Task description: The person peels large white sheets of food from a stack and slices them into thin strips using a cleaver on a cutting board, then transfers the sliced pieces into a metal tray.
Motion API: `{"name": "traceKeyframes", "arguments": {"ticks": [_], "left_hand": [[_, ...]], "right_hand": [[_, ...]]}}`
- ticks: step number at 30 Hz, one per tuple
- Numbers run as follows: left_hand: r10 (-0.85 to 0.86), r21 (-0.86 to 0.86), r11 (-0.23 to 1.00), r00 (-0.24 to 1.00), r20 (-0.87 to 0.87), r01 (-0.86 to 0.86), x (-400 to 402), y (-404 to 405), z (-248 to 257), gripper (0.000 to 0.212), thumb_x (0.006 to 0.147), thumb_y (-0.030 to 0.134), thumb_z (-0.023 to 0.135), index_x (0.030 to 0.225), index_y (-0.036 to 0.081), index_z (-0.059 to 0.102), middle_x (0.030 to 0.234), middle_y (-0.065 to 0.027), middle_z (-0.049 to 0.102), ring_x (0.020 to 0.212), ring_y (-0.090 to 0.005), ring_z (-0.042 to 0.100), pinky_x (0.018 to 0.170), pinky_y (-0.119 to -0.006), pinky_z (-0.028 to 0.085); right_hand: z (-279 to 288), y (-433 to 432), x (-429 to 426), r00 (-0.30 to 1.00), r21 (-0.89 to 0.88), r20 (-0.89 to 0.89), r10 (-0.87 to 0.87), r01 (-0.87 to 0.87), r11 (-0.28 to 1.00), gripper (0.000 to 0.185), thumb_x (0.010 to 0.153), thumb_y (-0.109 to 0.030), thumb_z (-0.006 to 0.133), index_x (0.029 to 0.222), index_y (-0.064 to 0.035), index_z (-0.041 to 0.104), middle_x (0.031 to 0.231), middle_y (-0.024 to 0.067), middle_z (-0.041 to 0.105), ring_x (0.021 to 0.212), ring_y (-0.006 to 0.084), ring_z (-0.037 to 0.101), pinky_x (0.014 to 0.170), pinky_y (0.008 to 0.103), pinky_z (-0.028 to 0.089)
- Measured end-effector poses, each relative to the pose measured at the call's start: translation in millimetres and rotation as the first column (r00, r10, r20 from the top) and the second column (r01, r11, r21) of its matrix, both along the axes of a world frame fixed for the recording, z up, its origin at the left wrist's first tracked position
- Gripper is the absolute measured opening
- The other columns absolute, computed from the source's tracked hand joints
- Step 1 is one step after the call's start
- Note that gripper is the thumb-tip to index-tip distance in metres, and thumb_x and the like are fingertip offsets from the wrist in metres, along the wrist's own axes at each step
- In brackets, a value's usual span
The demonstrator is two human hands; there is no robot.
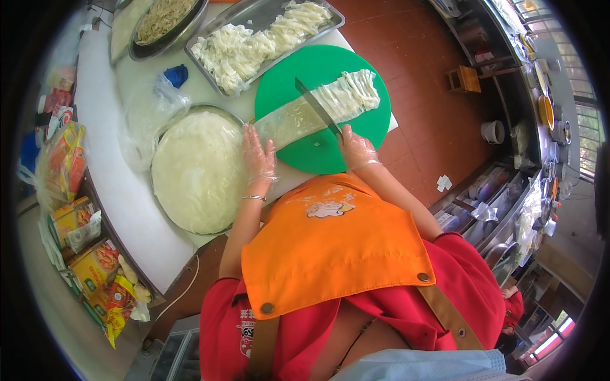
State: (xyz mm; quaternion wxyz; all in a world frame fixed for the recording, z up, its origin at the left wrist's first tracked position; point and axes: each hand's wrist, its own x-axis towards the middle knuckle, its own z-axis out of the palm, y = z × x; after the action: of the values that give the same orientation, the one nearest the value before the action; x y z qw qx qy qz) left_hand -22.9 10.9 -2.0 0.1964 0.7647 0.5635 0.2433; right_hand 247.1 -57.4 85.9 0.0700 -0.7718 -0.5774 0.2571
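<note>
My right hand [356,148], in a clear plastic glove, grips the handle of a long knife [317,105]. The blade lies across a folded, pale translucent dough sheet [288,125] on a round green cutting board [329,157]. Right of the blade, cut strips [352,95] lie side by side. My left hand [259,155], also gloved, rests at the uncut end of the sheet, fingers extended; whether it presses on the sheet cannot be told. Beside it, a round metal tray [153,190] holds a stack of pale round sheets [200,171].
A metal tray [190,46] of cut strips stands beyond the board, near a metal bowl [202,14] of shredded food. A clear plastic bag [147,114] lies left. Packaged goods [95,266] fill a lower shelf. Another person [512,307] is far right.
</note>
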Motion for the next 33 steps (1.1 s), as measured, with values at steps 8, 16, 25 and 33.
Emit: {"name": "traceKeyframes", "arguments": {"ticks": [8,16,25,33], "left_hand": [[0.004,-0.007,1.0,1.0,-0.005,-0.004,-11.0,-13.8,11.0,0.064,0.101,0.03,0.055,0.15,-0.005,0.034,0.156,-0.0277,0.033,0.143,-0.043,0.035,0.119,-0.049,0.029],[-0.001,0.014,1.0,1.0,0.02,0.001,-14.2,-17.7,6.0,0.062,0.1,0.027,0.057,0.149,-0.004,0.036,0.154,-0.0278,0.036,0.141,-0.0437,0.037,0.117,-0.051,0.03],[0.037,-0.007,0.999,0.999,0.022,-0.037,-20.7,-19.9,8.5,0.062,0.1,0.028,0.057,0.148,-0.005,0.037,0.153,-0.028,0.036,0.141,-0.0434,0.037,0.118,-0.05,0.03],[0.028,0.01,1.0,0.999,0.021,-0.029,-29.6,-22.3,8.3,0.062,0.1,0.029,0.057,0.148,-0.005,0.038,0.153,-0.0286,0.037,0.141,-0.0441,0.037,0.118,-0.05,0.03]], "right_hand": [[-9.8,-2.1,-10.0,1.0,-0.012,-0.016,0.001,-0.001,1.0,0.028,0.104,-0.03,0.045,0.113,-0.0031,0.048,0.096,0.0274,0.069,0.091,0.0478,0.065,0.079,0.0563,0.051],[-7.3,3.9,-24.8,0.999,-0.092,-0.03,-0.012,0.009,0.996,0.025,0.102,-0.025,0.045,0.111,-0.0015,0.047,0.096,0.027,0.069,0.092,0.0466,0.067,0.08,0.055,0.053],[-2.5,10.3,-41.5,0.998,-0.127,0.026,0.054,-0.05,0.991,0.019,0.101,-0.018,0.045,0.112,-0.0027,0.044,0.095,0.0243,0.071,0.09,0.0455,0.068,0.078,0.0532,0.055],[16.3,11.0,-47.9,0.996,-0.07,-0.004,0.092,-0.092,0.993,0.023,0.102,-0.022,0.046,0.111,-0.0008,0.043,0.091,0.0234,0.071,0.086,0.0462,0.068,0.075,0.0537,0.054]]}}
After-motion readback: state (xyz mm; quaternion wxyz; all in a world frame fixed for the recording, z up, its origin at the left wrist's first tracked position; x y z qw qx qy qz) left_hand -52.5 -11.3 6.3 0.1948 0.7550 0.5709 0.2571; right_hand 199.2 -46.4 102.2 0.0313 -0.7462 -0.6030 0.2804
